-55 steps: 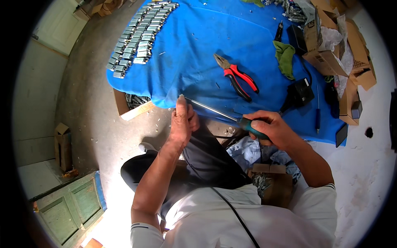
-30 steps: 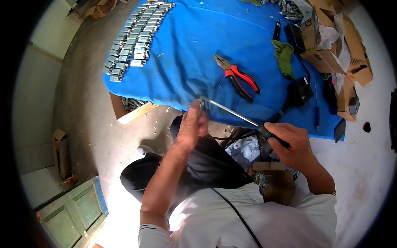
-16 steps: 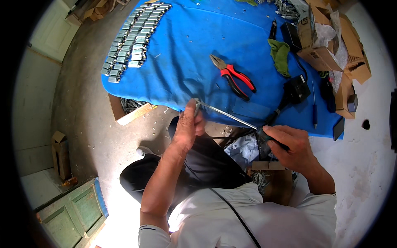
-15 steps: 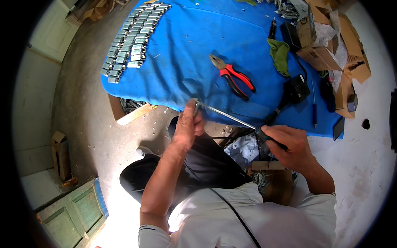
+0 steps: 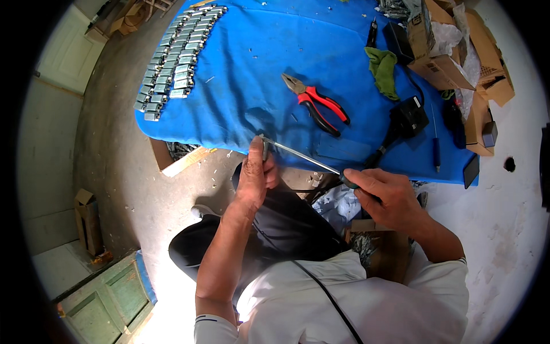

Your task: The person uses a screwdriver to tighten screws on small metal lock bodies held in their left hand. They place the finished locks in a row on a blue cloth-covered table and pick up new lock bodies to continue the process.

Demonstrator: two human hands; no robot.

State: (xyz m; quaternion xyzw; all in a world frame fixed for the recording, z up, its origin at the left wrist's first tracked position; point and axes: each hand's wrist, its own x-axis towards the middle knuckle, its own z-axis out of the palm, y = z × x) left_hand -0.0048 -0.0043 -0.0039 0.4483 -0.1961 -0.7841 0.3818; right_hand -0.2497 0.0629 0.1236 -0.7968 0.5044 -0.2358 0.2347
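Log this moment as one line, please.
left hand: gripping small silvery part | right hand: holding screwdriver, tip at part | pliers: lying on blue cloth

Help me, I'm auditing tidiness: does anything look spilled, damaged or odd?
Yes: small pale scraps litter the grey-brown floor near the blue cloth, untidy against the neatly rowed silvery metal parts. A ragged dark hole also breaks the white surface at right.

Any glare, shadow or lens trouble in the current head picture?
Head view: the floor at lower left is blown out to white; head view: a dark shadow falls on the blue cloth just beyond the left hand; head view: the sides fall to black along a curved fisheye rim.
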